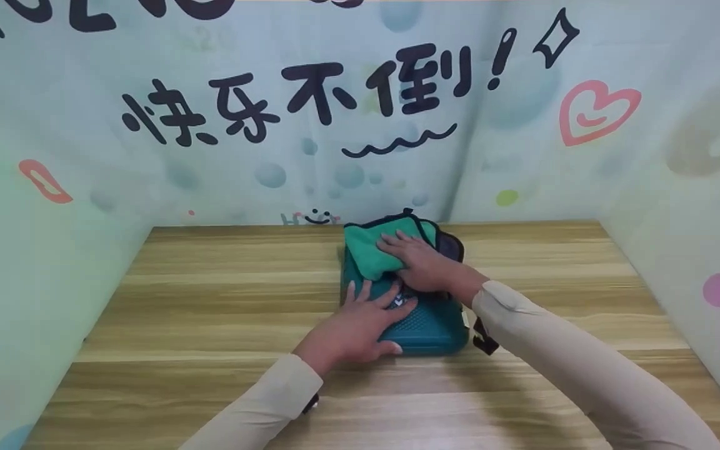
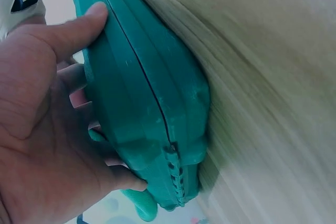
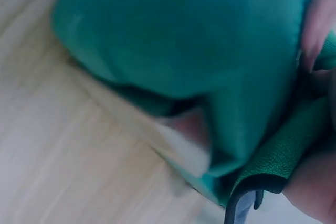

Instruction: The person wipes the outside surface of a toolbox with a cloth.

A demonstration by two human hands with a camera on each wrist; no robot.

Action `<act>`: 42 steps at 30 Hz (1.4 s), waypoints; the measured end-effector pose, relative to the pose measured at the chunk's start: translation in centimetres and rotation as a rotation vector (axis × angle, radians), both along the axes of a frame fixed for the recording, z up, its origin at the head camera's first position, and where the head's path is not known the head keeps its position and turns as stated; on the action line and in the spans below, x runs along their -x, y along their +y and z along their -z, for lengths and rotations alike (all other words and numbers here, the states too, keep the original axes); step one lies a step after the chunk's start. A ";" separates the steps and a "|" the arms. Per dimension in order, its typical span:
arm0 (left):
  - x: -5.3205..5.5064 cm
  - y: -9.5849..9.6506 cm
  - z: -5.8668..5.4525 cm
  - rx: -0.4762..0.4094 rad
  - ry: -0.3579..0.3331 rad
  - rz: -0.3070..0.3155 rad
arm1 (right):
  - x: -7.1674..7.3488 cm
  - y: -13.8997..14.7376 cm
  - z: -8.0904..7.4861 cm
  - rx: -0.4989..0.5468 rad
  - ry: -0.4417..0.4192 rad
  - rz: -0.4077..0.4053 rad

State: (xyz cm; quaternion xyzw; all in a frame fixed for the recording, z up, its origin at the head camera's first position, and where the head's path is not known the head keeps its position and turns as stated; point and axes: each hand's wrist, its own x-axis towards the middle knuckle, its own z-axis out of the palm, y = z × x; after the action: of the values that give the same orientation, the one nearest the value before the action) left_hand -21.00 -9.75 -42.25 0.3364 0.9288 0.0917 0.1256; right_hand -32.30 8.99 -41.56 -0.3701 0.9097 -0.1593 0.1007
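Note:
A teal hard case (image 1: pixel 432 337) lies on the wooden table, with a textured lid and a white mark partly covered by fingers. Over its far end is a green cloth (image 1: pixel 365 249) with black edging, part of it folded to show a dark side. My right hand (image 1: pixel 425 264) lies on the cloth with fingers extended, pressing it against the lid. My left hand (image 1: pixel 357 325) rests spread on the near left of the lid. In the left wrist view, the thumb touches the side of the case (image 2: pixel 131 77), above the seam and hinge. Cloth (image 3: pixel 283 145) bunches beside the right hand in the right wrist view.
The wooden table (image 1: pixel 210 300) extends on both sides of the case. Behind it hangs a pale printed curtain (image 1: pixel 241 181) with large dark characters, hearts and dots. A black strap piece (image 1: pixel 485 340) hangs below the right wrist, close to the case's right side.

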 end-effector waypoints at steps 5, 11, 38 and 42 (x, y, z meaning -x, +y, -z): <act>-0.2 -0.2 0.3 -0.003 0.006 0.009 | 0.3 -1.3 -0.7 -0.070 -0.061 0.036; -0.4 -0.3 0.6 0.002 0.011 0.003 | 1.2 -3.4 -0.8 -0.145 -0.071 0.098; -0.2 -0.7 0.8 -0.007 0.035 0.075 | -1.0 -4.5 -0.6 -0.002 -0.138 -0.213; -0.2 -0.7 1.1 -0.016 0.038 0.063 | -2.0 -4.1 -0.7 0.039 -0.175 -0.237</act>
State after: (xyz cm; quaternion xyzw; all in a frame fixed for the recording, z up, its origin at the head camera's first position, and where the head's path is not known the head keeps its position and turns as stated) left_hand -20.76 -10.45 -43.32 0.3683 0.9191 0.0890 0.1082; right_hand -30.30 4.89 -40.85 -0.4618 0.8440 -0.1956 0.1903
